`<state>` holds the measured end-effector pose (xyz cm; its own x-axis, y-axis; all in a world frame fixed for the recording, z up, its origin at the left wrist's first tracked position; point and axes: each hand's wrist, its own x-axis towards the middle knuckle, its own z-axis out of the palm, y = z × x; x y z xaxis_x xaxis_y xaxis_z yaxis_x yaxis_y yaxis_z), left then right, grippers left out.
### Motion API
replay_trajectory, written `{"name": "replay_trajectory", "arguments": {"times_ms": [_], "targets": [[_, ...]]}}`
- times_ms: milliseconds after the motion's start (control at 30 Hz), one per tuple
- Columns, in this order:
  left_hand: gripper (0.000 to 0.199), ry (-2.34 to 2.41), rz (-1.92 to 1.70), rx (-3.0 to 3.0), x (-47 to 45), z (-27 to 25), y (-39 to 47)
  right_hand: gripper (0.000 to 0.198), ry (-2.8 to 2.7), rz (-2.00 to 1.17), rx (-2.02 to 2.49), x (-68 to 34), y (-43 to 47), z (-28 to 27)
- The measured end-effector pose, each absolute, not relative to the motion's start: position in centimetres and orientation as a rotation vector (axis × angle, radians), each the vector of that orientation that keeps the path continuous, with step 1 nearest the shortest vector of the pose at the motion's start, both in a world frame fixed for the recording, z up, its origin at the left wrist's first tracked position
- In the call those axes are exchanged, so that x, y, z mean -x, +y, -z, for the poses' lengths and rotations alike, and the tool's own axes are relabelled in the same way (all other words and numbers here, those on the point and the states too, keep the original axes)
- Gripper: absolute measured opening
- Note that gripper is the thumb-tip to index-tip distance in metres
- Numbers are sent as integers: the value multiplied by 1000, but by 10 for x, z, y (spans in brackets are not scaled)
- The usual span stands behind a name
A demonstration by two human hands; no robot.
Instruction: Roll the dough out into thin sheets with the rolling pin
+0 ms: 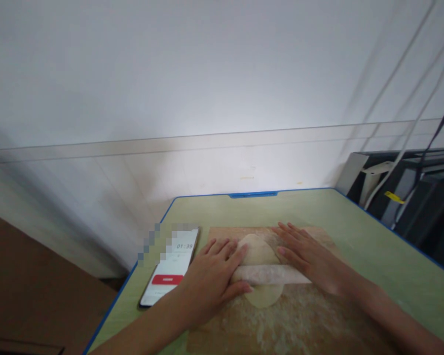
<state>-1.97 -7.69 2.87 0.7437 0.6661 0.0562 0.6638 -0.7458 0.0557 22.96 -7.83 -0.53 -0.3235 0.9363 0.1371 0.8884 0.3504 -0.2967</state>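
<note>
A flour-dusted rolling pin [268,274] lies crosswise over a thin round sheet of dough [259,250], which shows beyond the pin and on its near side. My left hand [212,273] rests over the pin's left end, fingers stretched forward, thumb on the near side by the dough. Over the right end lies my right hand [305,251], flat, with its fingers extended and slightly spread. Both palms hide the ends of the pin. Under all this is a wooden board [270,328] streaked with white flour.
Left of the board, a phone [170,268] with a lit timer screen lies on the pale green, blue-edged table [303,204]. A white wall [214,74] stands behind. Dark flat items [429,202] and hanging cables [410,128] are off the table's right side.
</note>
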Motion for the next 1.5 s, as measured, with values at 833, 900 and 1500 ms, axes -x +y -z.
{"name": "replay_trajectory", "arguments": {"times_ms": [833, 900, 1500], "targets": [[66, 1212, -80, -2884, 19, -29, -70, 58, -2334, -163, 1799, -228, -68, 9], [66, 1217, -127, -2887, 20, -28, -62, 58, -2290, -87, 1787, -228, -61, 13], [65, 1177, -42, -2825, 23, -32, -68, 57, -2405, -195, 1596, -229, -76, 10]]}}
